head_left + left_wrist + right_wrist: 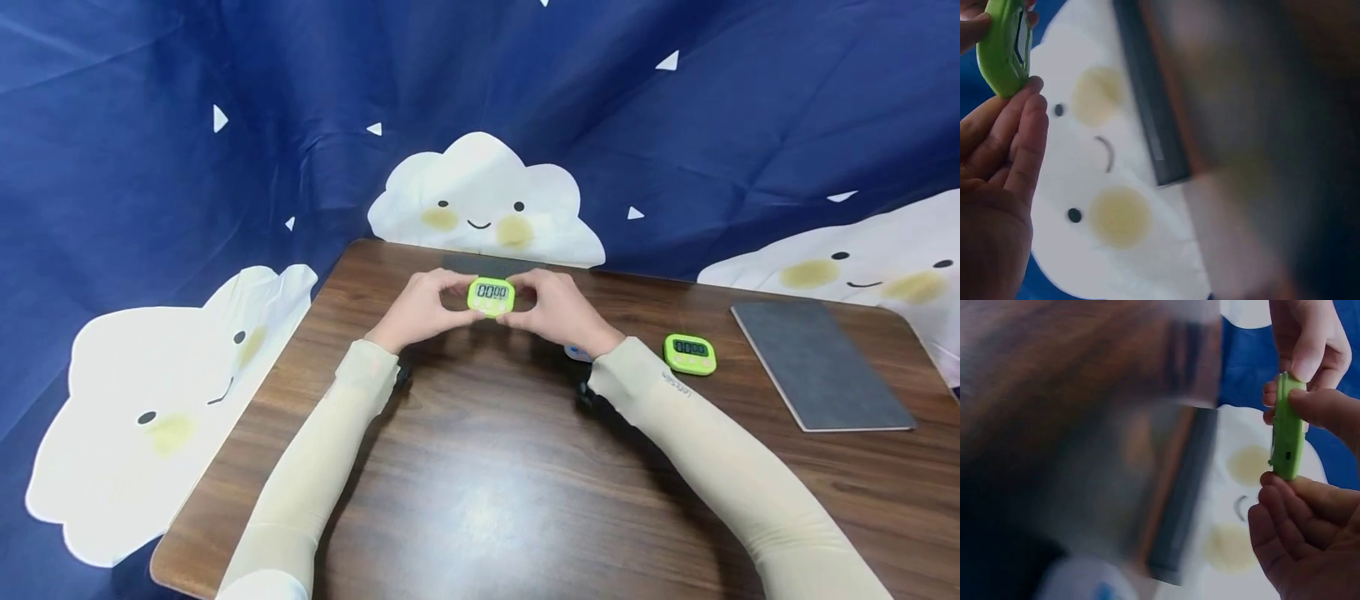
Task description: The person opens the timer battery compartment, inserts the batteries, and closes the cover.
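Over the back of the table, a lime-green digital timer is held up between both hands, its display facing me and reading zeros. My left hand pinches its left side between thumb and fingers. On the opposite side my right hand pinches it too. The left wrist view catches the green timer edge-on above the fingers of the left hand. From the right wrist, the slim timer shows between the thumb and fingertips of the right hand.
A second green timer lies right of my right forearm. Farther right is a grey flat board or notebook. A white-and-blue object is partly hidden by the right wrist. Behind the held timer lies a dark flat object at the table's back edge.
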{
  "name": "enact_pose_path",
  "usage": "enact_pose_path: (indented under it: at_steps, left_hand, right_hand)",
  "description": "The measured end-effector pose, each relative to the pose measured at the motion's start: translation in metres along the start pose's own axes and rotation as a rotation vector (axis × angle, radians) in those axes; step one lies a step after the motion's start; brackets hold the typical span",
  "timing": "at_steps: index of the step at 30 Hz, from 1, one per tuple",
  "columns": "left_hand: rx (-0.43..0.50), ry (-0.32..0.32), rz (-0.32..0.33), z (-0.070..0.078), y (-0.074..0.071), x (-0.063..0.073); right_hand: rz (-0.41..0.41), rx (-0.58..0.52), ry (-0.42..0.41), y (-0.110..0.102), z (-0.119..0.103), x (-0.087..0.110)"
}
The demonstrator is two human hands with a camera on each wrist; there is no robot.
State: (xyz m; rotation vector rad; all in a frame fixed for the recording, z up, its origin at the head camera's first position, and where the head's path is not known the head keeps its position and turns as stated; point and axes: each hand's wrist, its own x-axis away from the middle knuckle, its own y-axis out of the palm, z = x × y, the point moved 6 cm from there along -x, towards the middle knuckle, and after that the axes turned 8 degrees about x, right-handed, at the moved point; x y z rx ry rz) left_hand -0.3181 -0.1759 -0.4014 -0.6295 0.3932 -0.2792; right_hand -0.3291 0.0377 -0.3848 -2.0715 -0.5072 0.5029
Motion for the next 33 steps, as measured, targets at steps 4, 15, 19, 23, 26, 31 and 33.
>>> enact_pose_path:
  at_steps: [4, 15, 19, 23, 26, 31, 33]
  left_hand:
    - [-0.048, -0.066, -0.125, -0.012, 0.012, 0.001]
    - [-0.176, -0.147, -0.322, -0.018, 0.032, 0.000]
    - [-0.193, -0.154, -0.324, -0.018, 0.037, -0.003]
    - [-0.194, -0.154, -0.334, -0.019, 0.040, -0.004]
    - [-0.197, -0.159, -0.333, -0.022, 0.040, -0.003]
    - [-0.210, -0.169, -0.330, -0.024, 0.039, 0.000]
    - [-0.218, -0.171, -0.332, -0.023, 0.037, 0.002]
  right_hand:
    - [-0.062, -0.002, 0.037, 0.023, 0.009, 0.003]
    - [-0.161, 0.078, 0.114, 0.051, 0.016, 0.009]
    - [-0.159, 0.105, 0.122, 0.052, 0.017, 0.011]
    - [-0.154, 0.119, 0.123, 0.053, 0.017, 0.013]
    - [-0.146, 0.126, 0.121, 0.054, 0.016, 0.013]
    - [-0.144, 0.128, 0.110, 0.054, 0.014, 0.013]
    - [-0.151, 0.126, 0.110, 0.053, 0.014, 0.013]
